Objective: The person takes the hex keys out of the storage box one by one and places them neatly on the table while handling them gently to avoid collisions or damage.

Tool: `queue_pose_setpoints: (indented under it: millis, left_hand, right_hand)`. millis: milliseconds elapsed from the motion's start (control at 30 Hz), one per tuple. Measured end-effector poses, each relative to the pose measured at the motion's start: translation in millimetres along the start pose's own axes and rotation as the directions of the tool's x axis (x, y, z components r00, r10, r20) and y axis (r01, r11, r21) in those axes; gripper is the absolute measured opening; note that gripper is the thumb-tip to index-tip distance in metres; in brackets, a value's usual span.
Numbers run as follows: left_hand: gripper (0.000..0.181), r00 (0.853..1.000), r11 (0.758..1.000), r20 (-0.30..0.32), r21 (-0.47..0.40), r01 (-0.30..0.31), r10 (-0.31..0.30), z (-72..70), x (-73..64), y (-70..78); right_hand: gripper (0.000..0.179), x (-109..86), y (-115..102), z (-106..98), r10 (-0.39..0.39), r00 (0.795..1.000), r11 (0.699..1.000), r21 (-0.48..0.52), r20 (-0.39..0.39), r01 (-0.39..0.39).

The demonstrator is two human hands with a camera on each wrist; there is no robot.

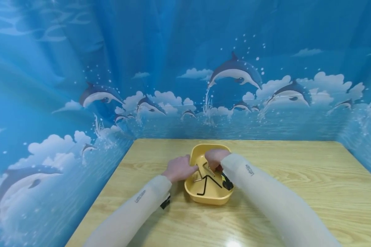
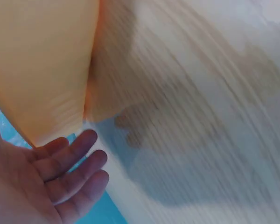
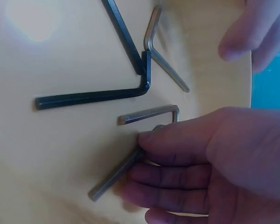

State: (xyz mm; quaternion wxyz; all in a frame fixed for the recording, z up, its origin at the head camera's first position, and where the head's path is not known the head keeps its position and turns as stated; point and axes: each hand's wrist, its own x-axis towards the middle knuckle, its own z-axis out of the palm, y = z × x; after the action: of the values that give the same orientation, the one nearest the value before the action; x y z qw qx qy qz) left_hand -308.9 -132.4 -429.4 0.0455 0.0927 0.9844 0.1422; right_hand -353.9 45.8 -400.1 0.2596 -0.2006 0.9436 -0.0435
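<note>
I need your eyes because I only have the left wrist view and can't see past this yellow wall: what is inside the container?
Observer: Bent metal keys; the right wrist view shows a black key resting on the floor of the yellow container.
Operator: Is anything in there being held?
Observer: Yes, the right hand pinches a grey key between thumb and fingers.
Operator: And the thumb on my side, is it outside with the fingers?
Observer: No, in the head view the left hand has its thumb over the edge, on the inner side.
</note>
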Motion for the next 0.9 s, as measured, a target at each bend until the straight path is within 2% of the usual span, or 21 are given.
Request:
queue_pose_setpoints:
  millis: [167, 300, 433, 633, 767, 900]
  left_hand:
    - [0.059, 1.000, 1.000, -0.002, 0.015, -0.025, 0.025, 4.5, -2.2, -5.4]
    - [0.063, 0.999, 1.000, -0.024, 0.007, -0.021, 0.021, 8.6, -2.7, -6.7]
    - [0.060, 0.999, 1.000, -0.041, -0.003, -0.016, 0.016, 10.2, -2.8, -6.4]
    - [0.058, 0.998, 1.000, -0.055, 0.001, -0.002, 0.002, 12.0, -3.3, -6.8]
    - [0.059, 0.998, 1.000, -0.055, 0.012, -0.003, 0.003, 11.7, -4.2, -6.6]
    - [0.056, 0.998, 1.000, -0.055, 0.014, -0.008, 0.009, 11.0, -4.3, -5.7]
  right_hand:
    - [0.016, 0.5, -0.6, 1.2, -0.001, 1.000, 1.000, -0.010, 0.010, 0.001]
    - [0.017, 2.4, 1.4, 0.4, -0.001, 1.000, 0.999, -0.036, 0.004, 0.002]
    - [0.017, 4.8, 5.4, -1.6, -0.024, 1.000, 0.999, -0.047, 0.007, 0.024]
    - [0.025, 1.7, 12.8, -7.4, -0.153, 0.988, 0.988, -0.023, -0.021, 0.153]
    - [0.026, -8.8, 16.7, -12.7, -0.247, 0.966, 0.969, -0.019, -0.072, 0.247]
    - [0.017, -23.7, 22.8, -17.9, -0.318, 0.943, 0.944, 0.062, -0.099, 0.325]
